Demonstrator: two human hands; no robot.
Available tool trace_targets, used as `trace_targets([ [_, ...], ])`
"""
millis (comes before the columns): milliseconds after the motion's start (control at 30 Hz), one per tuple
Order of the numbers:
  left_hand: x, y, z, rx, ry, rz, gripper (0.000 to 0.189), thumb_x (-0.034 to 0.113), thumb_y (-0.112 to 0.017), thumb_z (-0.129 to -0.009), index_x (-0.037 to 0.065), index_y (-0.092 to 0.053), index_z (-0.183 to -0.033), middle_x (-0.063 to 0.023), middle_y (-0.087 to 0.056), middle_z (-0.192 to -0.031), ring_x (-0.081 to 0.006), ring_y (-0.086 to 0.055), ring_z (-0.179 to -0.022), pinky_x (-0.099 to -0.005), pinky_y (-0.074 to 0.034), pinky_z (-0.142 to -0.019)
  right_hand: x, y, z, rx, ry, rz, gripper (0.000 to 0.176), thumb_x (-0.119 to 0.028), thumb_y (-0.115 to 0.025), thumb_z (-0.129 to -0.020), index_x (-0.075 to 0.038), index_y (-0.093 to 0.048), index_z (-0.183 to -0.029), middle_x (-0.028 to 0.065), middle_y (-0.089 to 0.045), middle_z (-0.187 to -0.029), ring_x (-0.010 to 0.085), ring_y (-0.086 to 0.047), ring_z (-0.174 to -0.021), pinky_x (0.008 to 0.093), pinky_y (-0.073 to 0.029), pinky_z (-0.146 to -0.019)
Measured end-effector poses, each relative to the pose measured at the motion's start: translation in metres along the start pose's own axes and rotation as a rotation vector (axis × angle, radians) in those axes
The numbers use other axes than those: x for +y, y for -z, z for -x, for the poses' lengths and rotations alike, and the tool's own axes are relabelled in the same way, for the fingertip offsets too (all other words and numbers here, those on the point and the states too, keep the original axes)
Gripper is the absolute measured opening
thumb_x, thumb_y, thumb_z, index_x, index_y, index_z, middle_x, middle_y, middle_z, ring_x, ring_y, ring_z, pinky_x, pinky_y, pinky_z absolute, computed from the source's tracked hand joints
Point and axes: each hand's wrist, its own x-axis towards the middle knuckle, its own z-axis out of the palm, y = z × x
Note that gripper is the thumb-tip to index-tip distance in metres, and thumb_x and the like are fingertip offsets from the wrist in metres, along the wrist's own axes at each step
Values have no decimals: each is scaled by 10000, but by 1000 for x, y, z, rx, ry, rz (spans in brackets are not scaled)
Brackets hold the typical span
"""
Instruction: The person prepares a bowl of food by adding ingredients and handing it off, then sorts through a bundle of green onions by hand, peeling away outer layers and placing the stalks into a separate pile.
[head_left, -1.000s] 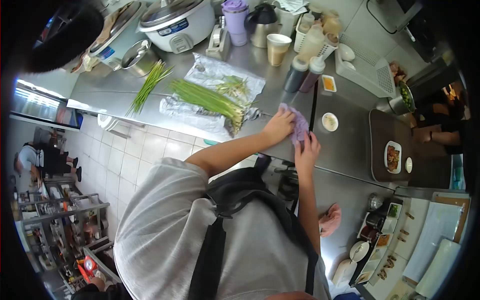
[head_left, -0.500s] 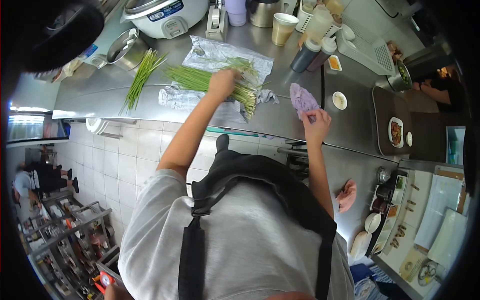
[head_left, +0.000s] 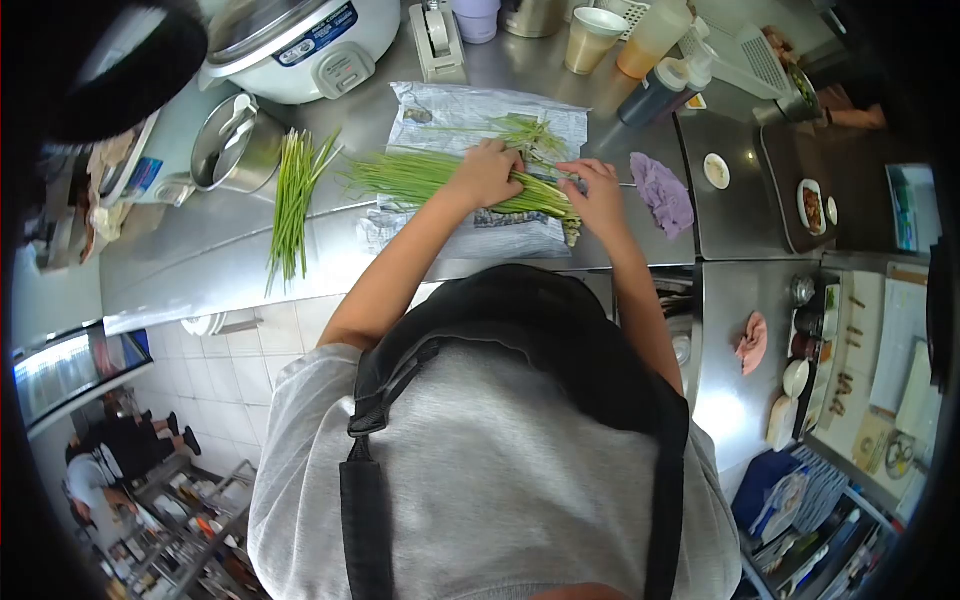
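A bundle of long green chives (head_left: 410,172) lies across crumpled newspaper (head_left: 440,107) on the steel counter. My left hand (head_left: 487,175) rests over the middle of the bundle, its fingers curled round the stalks. At the pale stem ends, my right hand (head_left: 597,195) has thumb and fingertips bent in on the chives; exactly which stalks they grip is hard to see. Thin loose strands (head_left: 530,135) are heaped on the paper just beyond both hands. A second, smaller bunch of chives (head_left: 292,205) lies apart on the left. The purple cloth (head_left: 662,194) sits crumpled to the right, untouched.
A rice cooker (head_left: 310,50), a metal pot (head_left: 236,150) and a tape dispenser (head_left: 436,45) stand at the back left. Behind the paper are a cup (head_left: 594,42) and sauce bottles (head_left: 655,92). A brown tray (head_left: 785,190) is at right. Another person (head_left: 100,475) is far left.
My right hand has let go of the purple cloth and moved left to the chives' stem ends. My left hand stays on the bundle. The whole view has shifted.
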Motion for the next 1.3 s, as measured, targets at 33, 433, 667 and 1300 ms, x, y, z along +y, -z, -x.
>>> trace_targets([
  [33, -6, 1, -2, 13, -48, 73, 279, 207, -641, -705, 100, -643, -963, -145, -609, -931, -326, -571, -940, -418, -444, -844, -1, 1, -1, -41, -49, -33, 179, -177, -627, -832, -100, -704, -974, 79, -639, -952, 287, -544, -955, 364, -444, -850],
  [433, -8, 38, -8, -125, 69, 671, 210, 177, -687, -810, 14, -637, -932, -69, -674, -829, -127, -614, -754, -272, -481, -734, -28, 21, -18, -157, -209, -283, 224, -230, -671, -837, -81, -704, -1002, 114, -686, -958, 203, -642, -872, 297, -460, -802],
  [667, -2, 48, 1, -89, 97, 664, 237, 190, -720, -767, 63, -660, -957, -89, -657, -786, -198, -627, -709, -327, -479, -668, -30, 11, -20, -146, -461, -497, 192, -158, -671, -839, -53, -704, -997, 43, -692, -886, 111, -627, -816, 236, -456, -765],
  [1300, 6, 93, -9, -201, 76, 895, 268, 239, -643, -869, -10, -674, -962, -46, -643, -731, -82, -543, -591, -239, -450, -565, -67, 17, -39, -89, -632, -896, 312, -258, -656, -886, 13, -663, -1040, 29, -643, -886, 90, -588, -826, 227, -466, -782],
])
